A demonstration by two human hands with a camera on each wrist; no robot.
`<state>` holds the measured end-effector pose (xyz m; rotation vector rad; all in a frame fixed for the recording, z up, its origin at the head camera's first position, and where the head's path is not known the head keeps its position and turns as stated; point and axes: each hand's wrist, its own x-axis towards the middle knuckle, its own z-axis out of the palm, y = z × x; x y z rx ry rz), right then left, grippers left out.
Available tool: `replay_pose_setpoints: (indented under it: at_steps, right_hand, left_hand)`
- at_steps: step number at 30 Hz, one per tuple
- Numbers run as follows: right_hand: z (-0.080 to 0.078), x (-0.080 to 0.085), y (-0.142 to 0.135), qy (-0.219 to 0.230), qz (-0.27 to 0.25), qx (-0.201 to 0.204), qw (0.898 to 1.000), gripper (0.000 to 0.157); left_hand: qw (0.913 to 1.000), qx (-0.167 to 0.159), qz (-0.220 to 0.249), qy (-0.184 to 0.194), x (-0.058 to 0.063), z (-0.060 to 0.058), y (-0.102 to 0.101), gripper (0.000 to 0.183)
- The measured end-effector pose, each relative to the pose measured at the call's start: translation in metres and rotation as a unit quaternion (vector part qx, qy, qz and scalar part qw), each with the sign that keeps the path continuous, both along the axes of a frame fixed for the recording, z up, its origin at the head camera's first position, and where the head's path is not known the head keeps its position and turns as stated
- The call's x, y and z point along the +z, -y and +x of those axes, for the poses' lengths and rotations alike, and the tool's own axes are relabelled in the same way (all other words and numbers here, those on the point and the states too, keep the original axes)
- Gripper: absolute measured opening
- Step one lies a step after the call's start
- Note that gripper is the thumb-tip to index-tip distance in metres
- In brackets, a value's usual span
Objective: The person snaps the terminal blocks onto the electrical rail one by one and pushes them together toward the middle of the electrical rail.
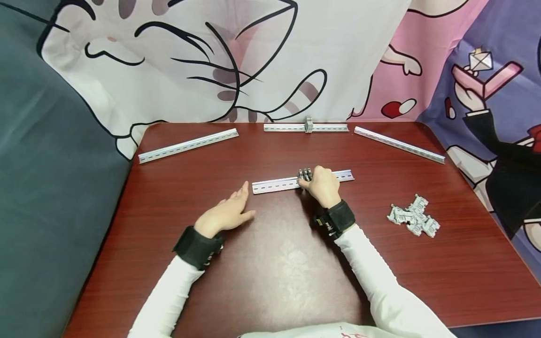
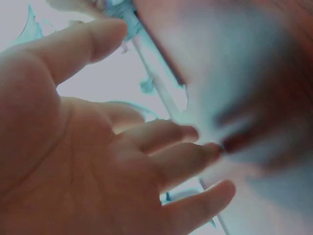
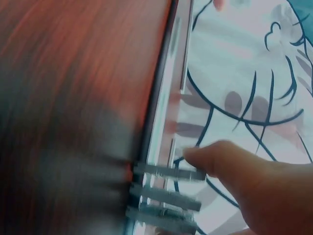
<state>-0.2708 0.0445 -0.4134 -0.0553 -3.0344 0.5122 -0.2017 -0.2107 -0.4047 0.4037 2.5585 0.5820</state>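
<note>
A slotted metal DIN rail (image 1: 274, 185) lies slightly slanted in front of me, with several grey terminal blocks (image 1: 304, 175) standing side by side on it, right of its middle. My right hand (image 1: 323, 187) grips these blocks at the rail. In the right wrist view the thumb touches the end block (image 3: 171, 172) on the rail (image 3: 160, 117); the other fingers are mostly hidden. Just off the rail's left end, my left hand (image 1: 226, 212) is spread, its fingers straight and its palm (image 2: 88, 156) holding nothing.
Along the table's far side lie a left rail (image 1: 188, 146), a middle rail (image 1: 285, 127) bearing a small grey block stack (image 1: 309, 125), and a right rail (image 1: 399, 145). A heap of loose terminal blocks (image 1: 415, 216) sits to the right. A printed cloth (image 1: 177, 94) hangs behind.
</note>
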Motion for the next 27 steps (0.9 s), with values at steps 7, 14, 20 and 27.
replay_pose_setpoints:
  at_steps: [7, 14, 20, 27]
  right_hand:
    - [-0.002, -0.008, 0.009, -0.017, -0.005, 0.002, 1.0, 0.031]
    - [-0.005, -0.009, 0.013, -0.018, -0.017, 0.009, 1.0, 0.024]
    - [-0.011, -0.01, 0.015, -0.013, -0.024, 0.02, 0.999, 0.032]
    - [-0.02, -0.012, 0.009, -0.008, -0.021, 0.005, 1.0, 0.027]
  left_hand:
    - [0.9982, 0.031, 0.05, 0.008, 0.02, 0.044, 0.056, 0.081]
    - [0.9915, 0.108, 0.055, 0.048, 0.018, 0.09, 0.092, 0.089]
    - [0.9872, 0.142, 0.05, 0.052, 0.012, 0.106, 0.106, 0.088]
    - [0.9845, 0.168, 0.045, 0.021, 0.005, 0.12, 0.111, 0.083]
